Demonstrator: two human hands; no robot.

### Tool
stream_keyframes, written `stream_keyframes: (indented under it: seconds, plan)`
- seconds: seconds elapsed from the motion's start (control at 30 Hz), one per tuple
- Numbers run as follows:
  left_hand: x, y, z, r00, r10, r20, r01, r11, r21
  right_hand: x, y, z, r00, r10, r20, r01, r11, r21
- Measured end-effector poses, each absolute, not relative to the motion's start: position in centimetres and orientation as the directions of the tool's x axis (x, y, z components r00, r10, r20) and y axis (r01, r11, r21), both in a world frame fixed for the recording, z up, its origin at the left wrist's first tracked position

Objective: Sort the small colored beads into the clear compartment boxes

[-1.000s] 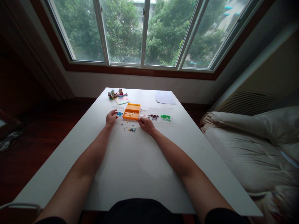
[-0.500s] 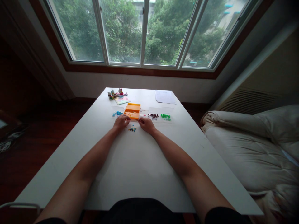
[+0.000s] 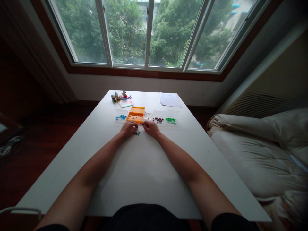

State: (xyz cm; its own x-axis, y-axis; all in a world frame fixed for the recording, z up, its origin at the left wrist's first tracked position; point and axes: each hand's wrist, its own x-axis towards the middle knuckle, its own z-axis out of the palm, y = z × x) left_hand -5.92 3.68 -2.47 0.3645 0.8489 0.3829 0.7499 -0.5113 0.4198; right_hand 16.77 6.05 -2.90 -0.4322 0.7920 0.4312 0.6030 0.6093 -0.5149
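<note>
Coloured small beads (image 3: 137, 133) lie loose mid-table between the left hand (image 3: 129, 128) and right hand (image 3: 150, 128), both curled over them; whether either grips one cannot be told. Beyond, toward the far edge, an orange tray (image 3: 136, 115) holds pieces, flanked by clear trays of blue beads (image 3: 122, 117), dark beads (image 3: 158, 119) and green beads (image 3: 170, 120).

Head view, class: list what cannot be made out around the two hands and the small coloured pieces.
- Loose coloured plastic pieces: too small to tell shapes; partly hidden by the left hand.
- Right hand: fingertips curl under, any grip is hidden.
- Orange plastic tray: contents too small.
- White paper sheet: any print unreadable.
</note>
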Motion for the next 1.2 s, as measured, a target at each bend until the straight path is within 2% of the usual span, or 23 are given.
stream_keyframes:
  seconds: [0.1, 0.33, 0.43, 0.53, 0.7, 0.8, 0.9, 1.03, 1.2]
  plan:
    - [-6.2, 3.9, -2.4, 0.295, 0.858, 0.42, 0.727, -0.486, 0.484, 16.8, 6.1, -2.9, -0.434, 0.79, 0.434, 0.599, 0.612, -0.517]
    - [-8.6, 5.0, -2.7, -0.07, 0.914, 0.4, 0.652, -0.262, 0.712, 16.9, 6.0, -2.8, -0.428, 0.796, 0.428, 0.602, 0.605, -0.522]
    - [-10.0, 5.9, -3.3, -0.202, 0.908, 0.367, 0.535, -0.211, 0.818, 16.9, 6.1, -3.0, -0.427, 0.794, 0.432, 0.6, 0.606, -0.522]
    - [-11.1, 6.8, -3.8, -0.337, 0.885, 0.321, 0.342, -0.203, 0.918, 17.0, 6.2, -3.2, -0.43, 0.787, 0.442, 0.595, 0.615, -0.518]
    - [-12.0, 7.3, -4.0, -0.414, 0.885, 0.212, 0.132, -0.172, 0.976, 17.1, 6.2, -3.4, -0.435, 0.779, 0.452, 0.59, 0.625, -0.51]
    - [-11.9, 7.1, -4.0, -0.377, 0.9, 0.22, 0.141, -0.179, 0.974, 17.0, 6.1, -3.2, -0.434, 0.785, 0.441, 0.594, 0.618, -0.514]
    - [-11.5, 6.7, -3.9, -0.307, 0.908, 0.285, 0.325, -0.182, 0.928, 17.0, 6.1, -3.2, -0.431, 0.789, 0.437, 0.601, 0.612, -0.514]
    - [-10.8, 5.9, -3.5, -0.133, 0.919, 0.371, 0.64, -0.207, 0.74, 16.9, 6.1, -3.1, -0.433, 0.787, 0.44, 0.598, 0.616, -0.513]
    - [-9.9, 5.1, -2.9, 0.072, 0.917, 0.393, 0.785, -0.295, 0.544, 16.9, 6.1, -3.1, -0.433, 0.792, 0.43, 0.605, 0.609, -0.513]
